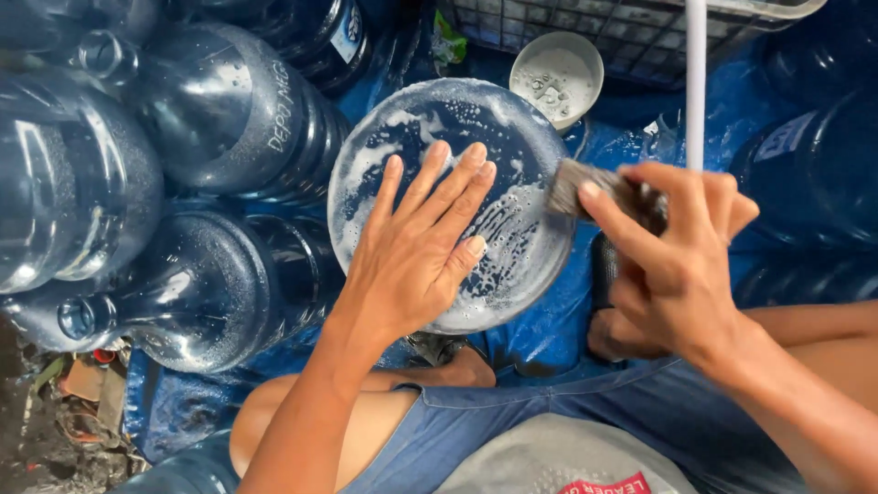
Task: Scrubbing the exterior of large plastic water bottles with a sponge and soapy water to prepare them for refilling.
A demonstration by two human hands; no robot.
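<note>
Blue tarp covers the ground; large water jugs lie crowded at left, a crate behind. One soapy jug stands between the knees, base up. Left hand lies flat on it, fingers spread, gripping nothing. Right hand is clenched on a brush, bristles at the base's right edge. A small white bowl, apparently holding suds, sits beyond. Best practice: keep the palm pressed firm, scrub in overlapping strokes.

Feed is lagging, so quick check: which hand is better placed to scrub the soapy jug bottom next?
Probably the right hand: it grips the brush, whose bristles sit at the edge of the soapy jug bottom. The left hand lies flat on it, empty, steadying it.
</note>
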